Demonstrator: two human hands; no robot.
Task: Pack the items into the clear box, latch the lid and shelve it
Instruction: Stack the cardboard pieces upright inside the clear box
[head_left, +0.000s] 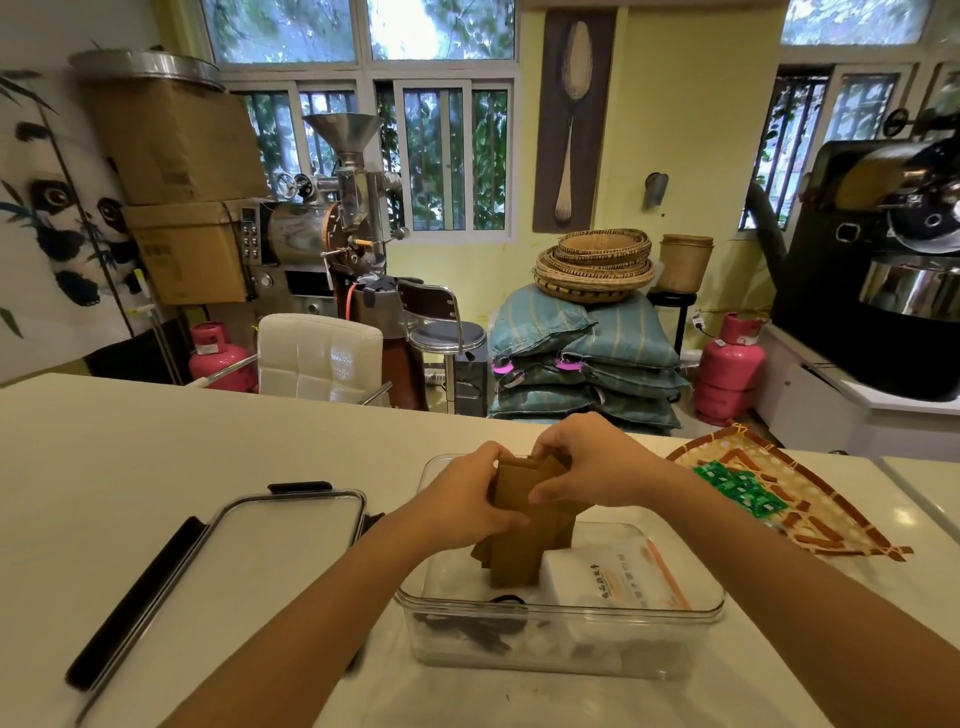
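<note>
The clear box (696, 605) stands open on the white counter in front of me. Inside it lie a white packet (618, 577) with orange print on the right and some dark items (478, 631) at the near left. A stack of brown paper bags (524, 540) stands upright in the box. My left hand (467, 496) grips the stack's left side and my right hand (587, 462) holds its top right. The box's lid (249, 551), clear with black latches, lies flat on the counter to the left.
A woven bamboo tray (810, 512) with green sachets (737, 486) sits on the counter at the right. Beyond the counter's far edge are a white chair (319, 356), a bar stool, stacked sacks, pink gas cylinders and roasting machines.
</note>
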